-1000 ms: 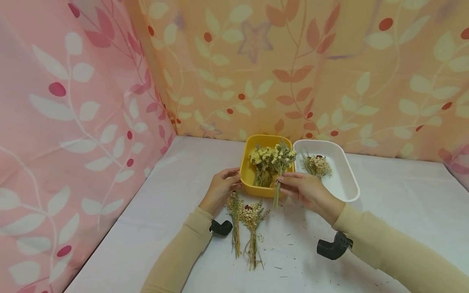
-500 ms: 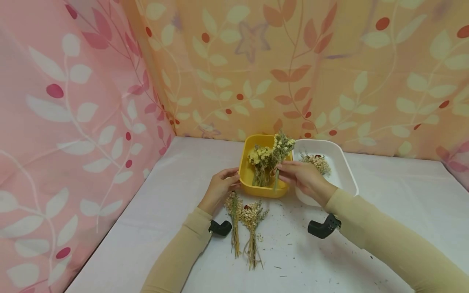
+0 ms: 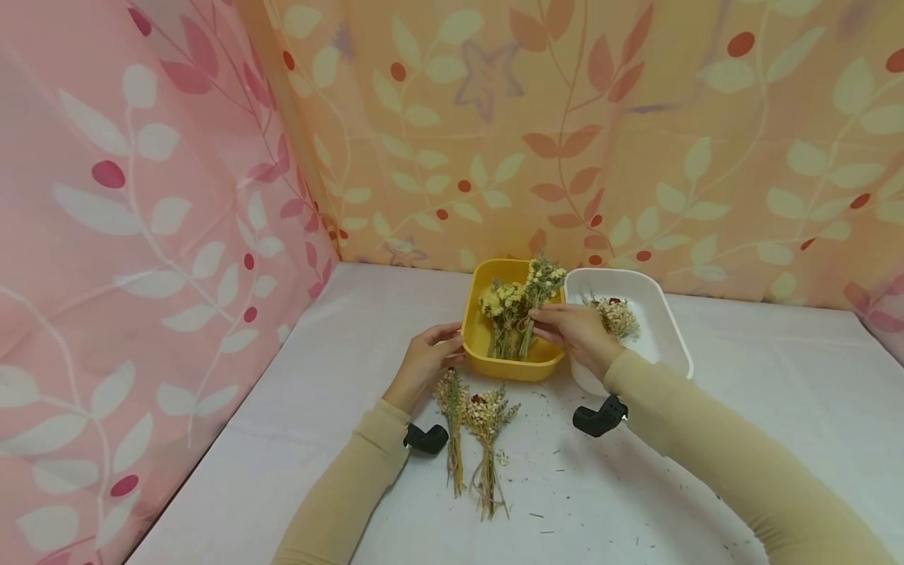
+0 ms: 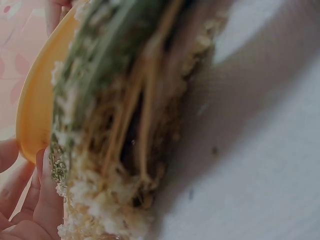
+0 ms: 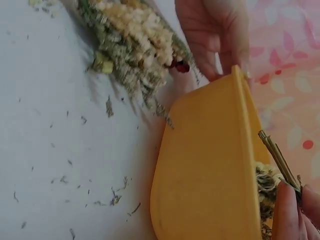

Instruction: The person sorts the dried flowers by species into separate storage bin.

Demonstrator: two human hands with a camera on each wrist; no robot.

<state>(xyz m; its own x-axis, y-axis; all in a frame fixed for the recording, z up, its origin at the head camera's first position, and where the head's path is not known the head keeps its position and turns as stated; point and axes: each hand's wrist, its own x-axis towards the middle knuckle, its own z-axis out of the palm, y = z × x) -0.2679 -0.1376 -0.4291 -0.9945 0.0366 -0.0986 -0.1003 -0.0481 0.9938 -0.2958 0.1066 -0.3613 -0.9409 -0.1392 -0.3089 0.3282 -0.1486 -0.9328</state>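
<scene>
My left hand pinches the left rim of a yellow plastic container. In the right wrist view, its thumb and fingers meet the container's corner. My right hand holds a bunch of dried flowers by its tied stems, pale yellow heads upward, over the container's right half. The cut stem ends show beyond the fingertips in the right wrist view. Inside the container lies another yellow dried bunch, to the left of the held one.
A white container stands against the yellow one's right side, holding a cream dried bunch with dark red. Two tied bunches, one slim and one fuller, lie in front. Plant crumbs litter the white table. Patterned cloth hangs behind.
My right hand, with the yellow bunch, has moved a little left and back, bringing the stem ends from before the front rim to inside the container. My left hand stays at the rim.
</scene>
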